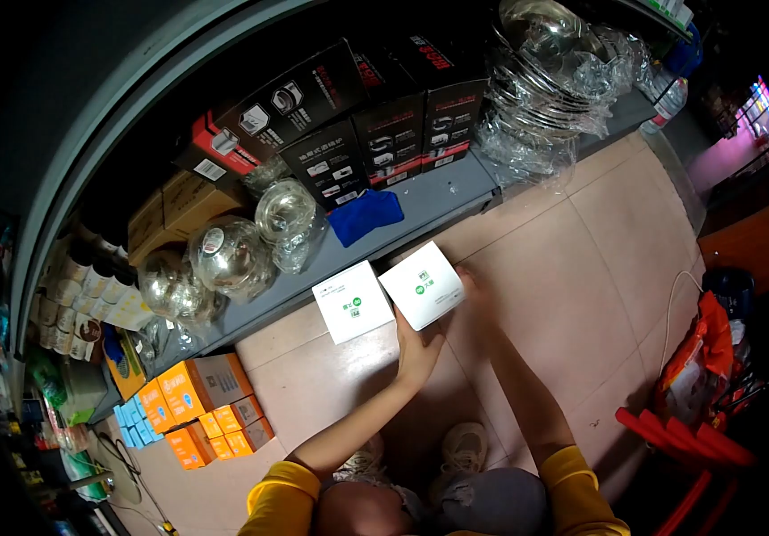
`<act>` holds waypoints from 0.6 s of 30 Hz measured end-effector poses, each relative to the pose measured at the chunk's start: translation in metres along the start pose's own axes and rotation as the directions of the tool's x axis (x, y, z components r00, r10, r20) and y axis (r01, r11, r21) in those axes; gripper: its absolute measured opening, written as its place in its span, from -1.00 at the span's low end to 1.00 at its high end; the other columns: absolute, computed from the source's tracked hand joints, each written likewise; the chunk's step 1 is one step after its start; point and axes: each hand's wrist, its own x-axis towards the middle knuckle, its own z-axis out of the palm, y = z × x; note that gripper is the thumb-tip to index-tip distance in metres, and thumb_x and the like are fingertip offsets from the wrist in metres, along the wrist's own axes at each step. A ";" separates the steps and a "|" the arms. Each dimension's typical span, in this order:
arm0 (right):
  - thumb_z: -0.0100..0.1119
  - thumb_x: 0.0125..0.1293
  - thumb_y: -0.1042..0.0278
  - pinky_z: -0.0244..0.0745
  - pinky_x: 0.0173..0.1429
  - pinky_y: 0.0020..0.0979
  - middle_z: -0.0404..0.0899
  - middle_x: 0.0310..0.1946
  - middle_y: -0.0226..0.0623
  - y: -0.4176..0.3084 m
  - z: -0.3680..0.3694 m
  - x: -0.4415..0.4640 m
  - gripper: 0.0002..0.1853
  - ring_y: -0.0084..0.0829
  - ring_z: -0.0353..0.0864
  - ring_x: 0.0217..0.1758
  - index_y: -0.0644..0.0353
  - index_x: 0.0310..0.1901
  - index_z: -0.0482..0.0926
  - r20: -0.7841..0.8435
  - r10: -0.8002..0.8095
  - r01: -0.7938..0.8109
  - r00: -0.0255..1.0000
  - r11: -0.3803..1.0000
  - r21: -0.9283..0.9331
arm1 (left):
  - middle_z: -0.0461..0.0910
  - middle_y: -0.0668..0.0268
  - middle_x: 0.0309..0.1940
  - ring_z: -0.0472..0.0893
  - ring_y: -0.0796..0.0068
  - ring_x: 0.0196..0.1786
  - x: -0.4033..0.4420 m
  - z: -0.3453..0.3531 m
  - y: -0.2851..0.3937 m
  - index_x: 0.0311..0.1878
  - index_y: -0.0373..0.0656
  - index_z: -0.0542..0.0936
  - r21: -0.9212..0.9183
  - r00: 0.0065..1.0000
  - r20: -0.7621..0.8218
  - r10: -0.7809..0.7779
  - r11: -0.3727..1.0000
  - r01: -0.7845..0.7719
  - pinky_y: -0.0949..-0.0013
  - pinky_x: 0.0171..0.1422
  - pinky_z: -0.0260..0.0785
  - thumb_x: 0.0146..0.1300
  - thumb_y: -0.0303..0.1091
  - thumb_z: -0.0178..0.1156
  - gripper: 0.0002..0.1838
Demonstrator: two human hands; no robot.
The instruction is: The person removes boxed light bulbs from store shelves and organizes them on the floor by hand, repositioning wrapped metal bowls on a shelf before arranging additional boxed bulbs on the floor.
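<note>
Two white boxes with green print stand side by side in front of the grey shelf edge. My left hand (pixel 418 350) is at the near side of the right white box (pixel 424 286), its fingers curled against the lower corner and partly hidden by it. At that box's right side is my right hand (pixel 479 298), dim and slightly blurred, with its fingers against the side. Between them, my hands grip this box. The left white box (pixel 354 302) sits tight beside it, slightly turned, and neither hand clearly holds it.
The grey shelf (pixel 438 210) carries black boxes (pixel 393 134), plastic-wrapped metal bowls (pixel 545 98) and a blue cloth (pixel 366 216). Orange boxes (pixel 201 389) are stacked on the tiled floor (pixel 563 259) at left. A red stool (pixel 684 442) and red bag (pixel 701 348) stand at right.
</note>
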 end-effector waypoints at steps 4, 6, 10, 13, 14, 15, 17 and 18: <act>-0.12 0.23 0.16 0.23 -0.09 -0.58 0.48 -0.29 -0.31 -0.002 0.006 0.001 -0.63 -0.56 0.38 -0.21 0.36 -0.16 0.44 -0.005 -0.037 0.037 0.999 0.999 0.000 | 0.05 -0.03 0.12 0.09 0.12 0.19 0.006 0.002 0.016 0.24 -0.33 -0.25 -0.148 0.985 -0.082 -0.150 0.979 0.137 0.31 0.26 -0.06 -0.15 -0.65 0.06 -0.10; -0.15 0.25 0.12 0.22 -0.08 -0.58 0.48 -0.30 -0.31 0.001 0.007 0.004 -0.59 -0.56 0.38 -0.22 0.37 -0.19 0.46 0.034 -0.233 0.235 0.972 0.962 -0.141 | 0.03 -0.03 0.14 0.05 0.12 0.22 0.008 0.005 0.015 0.24 -0.32 -0.25 -0.268 0.967 -0.080 -0.242 0.940 0.213 0.31 0.28 -0.12 -0.15 -0.64 0.05 -0.10; -0.19 0.26 0.04 0.22 -0.07 -0.57 0.48 -0.28 -0.30 -0.013 0.013 0.003 -0.53 -0.55 0.38 -0.21 0.37 -0.19 0.46 0.038 -0.044 0.044 0.998 0.999 -0.010 | -0.07 -0.01 0.21 -0.05 0.18 0.28 0.013 0.012 -0.015 0.25 -0.31 -0.24 -0.275 0.943 -0.114 -0.312 0.922 0.272 0.39 0.31 -0.22 -0.10 -0.60 0.04 -0.13; -0.23 0.26 -0.02 0.21 -0.05 -0.57 0.47 -0.23 -0.28 -0.021 0.017 -0.003 -0.47 -0.53 0.38 -0.17 0.39 -0.15 0.44 0.025 -0.048 0.050 0.999 0.994 -0.099 | -0.09 0.00 0.23 -0.06 0.21 0.29 0.013 0.016 -0.021 0.25 -0.32 -0.23 -0.364 0.904 -0.091 -0.418 0.859 0.360 0.42 0.31 -0.23 -0.08 -0.56 0.03 -0.15; -0.24 0.26 -0.04 0.21 -0.03 -0.56 0.47 -0.23 -0.26 -0.021 0.019 -0.005 -0.46 -0.51 0.38 -0.16 0.39 -0.15 0.43 0.027 -0.102 0.105 0.994 0.985 -0.135 | -0.09 0.00 0.23 -0.05 0.21 0.29 0.012 0.016 -0.021 0.25 -0.32 -0.23 -0.365 0.896 -0.090 -0.436 0.851 0.377 0.42 0.31 -0.22 -0.07 -0.55 0.03 -0.15; -0.24 0.25 -0.06 0.20 -0.02 -0.54 0.47 -0.22 -0.24 -0.021 0.019 -0.006 -0.44 -0.49 0.38 -0.14 0.39 -0.14 0.43 0.032 -0.155 0.159 0.987 0.972 -0.171 | -0.09 0.00 0.23 -0.04 0.21 0.28 0.013 0.016 -0.018 0.25 -0.32 -0.23 -0.367 0.887 -0.089 -0.454 0.842 0.394 0.42 0.31 -0.21 -0.06 -0.54 0.04 -0.15; -0.25 0.25 -0.07 0.20 -0.01 -0.53 0.47 -0.21 -0.22 -0.007 0.016 0.004 -0.43 -0.47 0.38 -0.13 0.39 -0.14 0.43 0.036 -0.165 0.168 0.986 0.969 -0.179 | -0.03 0.00 0.22 0.03 0.22 0.26 0.011 0.015 -0.011 0.25 -0.32 -0.20 -0.421 0.792 -0.013 -0.610 0.722 0.549 0.41 0.28 -0.12 -0.06 -0.48 0.07 -0.15; -0.25 0.25 -0.08 0.19 0.01 -0.51 0.46 -0.20 -0.20 -0.005 0.017 0.005 -0.42 -0.45 0.38 -0.12 0.40 -0.14 0.43 0.037 -0.174 0.178 0.984 0.967 -0.185 | -0.03 0.00 0.22 0.03 0.22 0.26 0.008 0.015 -0.010 0.25 -0.32 -0.20 -0.421 0.791 -0.014 -0.611 0.721 0.549 0.41 0.28 -0.12 -0.06 -0.48 0.07 -0.15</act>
